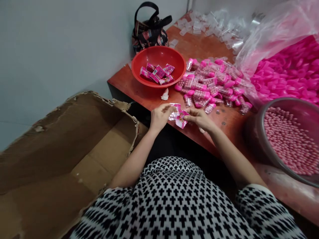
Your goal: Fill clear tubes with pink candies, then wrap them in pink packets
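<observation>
My left hand [160, 117] is closed, its fingertips pinching a shiny pink printed foil wrapper [175, 110] above the table's front edge. Beside it, my right hand [200, 119] grips a second pink foil piece [181, 120] between thumb and fingers. The two pieces overlap or touch; whether they are joined I cannot tell. Just beyond lies a crumpled white scrap [164, 94]. A red bowl [139, 69] behind my left hand holds several pink wrapped packets [159, 72]. Past my right hand spreads a heap of clear, pink-capped little bottles filled with pink beads [206, 83].
At right stands a grey tub [261, 132] of pink balls [289, 142]. Behind it, a clear plastic bag [271, 36] holds bright pink caps [289, 69]. Transparent containers [216, 25] and a black patterned bag [151, 36] are at the back. An open cardboard box [99, 166] sits left.
</observation>
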Action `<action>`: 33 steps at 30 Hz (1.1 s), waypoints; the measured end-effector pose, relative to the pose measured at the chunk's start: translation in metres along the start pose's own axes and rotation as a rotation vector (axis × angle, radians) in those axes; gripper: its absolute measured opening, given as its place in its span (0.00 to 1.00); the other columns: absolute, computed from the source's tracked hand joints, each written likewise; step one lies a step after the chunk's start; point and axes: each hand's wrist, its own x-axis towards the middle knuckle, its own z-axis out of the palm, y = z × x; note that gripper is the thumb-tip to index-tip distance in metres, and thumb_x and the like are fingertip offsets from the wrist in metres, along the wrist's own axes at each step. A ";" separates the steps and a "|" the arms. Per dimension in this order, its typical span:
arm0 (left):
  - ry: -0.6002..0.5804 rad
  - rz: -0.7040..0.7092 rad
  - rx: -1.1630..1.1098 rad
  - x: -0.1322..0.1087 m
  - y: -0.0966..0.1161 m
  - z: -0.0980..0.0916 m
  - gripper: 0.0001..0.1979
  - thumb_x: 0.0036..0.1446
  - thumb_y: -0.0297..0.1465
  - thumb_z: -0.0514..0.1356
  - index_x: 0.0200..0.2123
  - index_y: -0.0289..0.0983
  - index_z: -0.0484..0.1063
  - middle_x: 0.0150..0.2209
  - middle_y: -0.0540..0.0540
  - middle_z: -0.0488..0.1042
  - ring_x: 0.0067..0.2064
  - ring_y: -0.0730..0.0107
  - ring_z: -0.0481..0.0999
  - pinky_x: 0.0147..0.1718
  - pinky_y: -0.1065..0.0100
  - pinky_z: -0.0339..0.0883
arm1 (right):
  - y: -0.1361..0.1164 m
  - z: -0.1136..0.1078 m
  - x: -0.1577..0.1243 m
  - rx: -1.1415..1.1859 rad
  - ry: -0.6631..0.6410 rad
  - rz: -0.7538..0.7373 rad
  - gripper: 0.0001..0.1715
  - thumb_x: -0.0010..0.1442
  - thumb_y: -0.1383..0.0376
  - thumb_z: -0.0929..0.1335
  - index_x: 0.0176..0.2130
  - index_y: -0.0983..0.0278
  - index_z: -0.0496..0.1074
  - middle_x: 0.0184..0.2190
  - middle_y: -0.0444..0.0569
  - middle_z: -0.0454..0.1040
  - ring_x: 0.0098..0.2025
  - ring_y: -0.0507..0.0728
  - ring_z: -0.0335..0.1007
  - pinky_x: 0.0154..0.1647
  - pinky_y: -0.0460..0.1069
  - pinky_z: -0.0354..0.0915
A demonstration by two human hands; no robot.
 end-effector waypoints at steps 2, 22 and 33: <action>-0.234 -0.158 -0.175 -0.024 0.006 0.003 0.21 0.47 0.46 0.64 0.34 0.34 0.78 0.29 0.46 0.76 0.32 0.68 0.75 0.35 0.68 0.68 | -0.005 -0.004 0.002 -0.043 -0.088 0.003 0.19 0.45 0.59 0.75 0.35 0.65 0.71 0.23 0.39 0.69 0.23 0.47 0.61 0.25 0.44 0.57; -0.336 -0.571 -0.464 -0.071 0.002 0.021 0.06 0.41 0.30 0.66 0.23 0.32 0.74 0.21 0.46 0.75 0.22 0.74 0.74 0.25 0.72 0.71 | -0.015 -0.006 -0.025 -0.137 -0.041 -0.015 0.17 0.46 0.61 0.75 0.35 0.67 0.73 0.20 0.40 0.70 0.17 0.45 0.58 0.15 0.42 0.51; -0.302 -0.559 -0.488 -0.082 0.002 -0.007 0.16 0.43 0.37 0.67 0.34 0.33 0.76 0.29 0.44 0.78 0.29 0.70 0.77 0.28 0.70 0.72 | -0.019 -0.019 -0.035 -0.132 -0.067 0.001 0.22 0.46 0.61 0.75 0.41 0.65 0.70 0.17 0.37 0.67 0.14 0.45 0.55 0.15 0.43 0.50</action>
